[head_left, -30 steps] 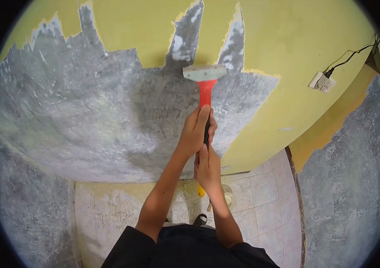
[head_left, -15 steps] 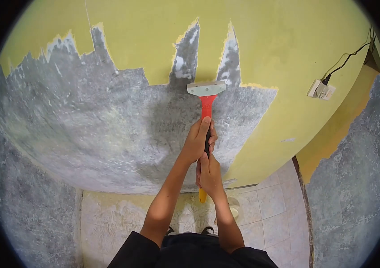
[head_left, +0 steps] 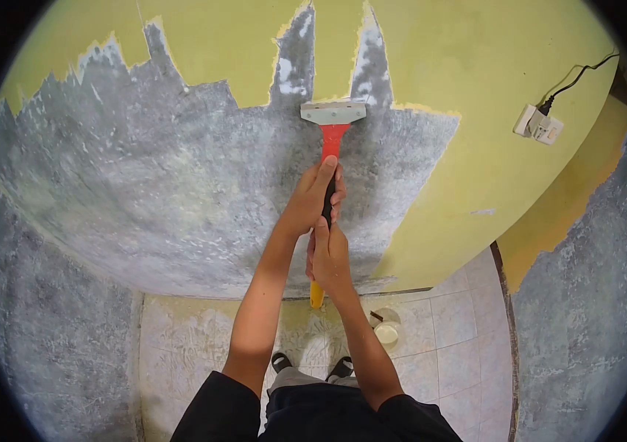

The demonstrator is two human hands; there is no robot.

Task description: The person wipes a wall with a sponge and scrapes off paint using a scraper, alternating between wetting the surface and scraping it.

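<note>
A long-handled wall scraper (head_left: 333, 138) with a wide metal head, red neck, black grip and yellow end stands upright in front of the wall. My left hand (head_left: 312, 197) is closed round the upper black grip, thumb along it. Lower down, my right hand (head_left: 330, 258) is wrapped round the handle just above its yellow end. The scraper's blade lies at the lower edge of a yellow paint strip (head_left: 334, 55) between two bare grey spikes. Whether the blade bites under the paint cannot be made out.
Yellow paint (head_left: 468, 66) covers the upper and right wall; scraped grey wall (head_left: 173, 177) lies below and left. A socket with a plug (head_left: 540, 124) and black cord is at right. On the tiled floor (head_left: 453, 320) stand a pale round container (head_left: 386, 333) and my feet.
The view has tilted down, so wall, hands and scraper appear higher, and more of my feet and the container shows. Both hands keep their grip; the blade stays near the same paint edge.
</note>
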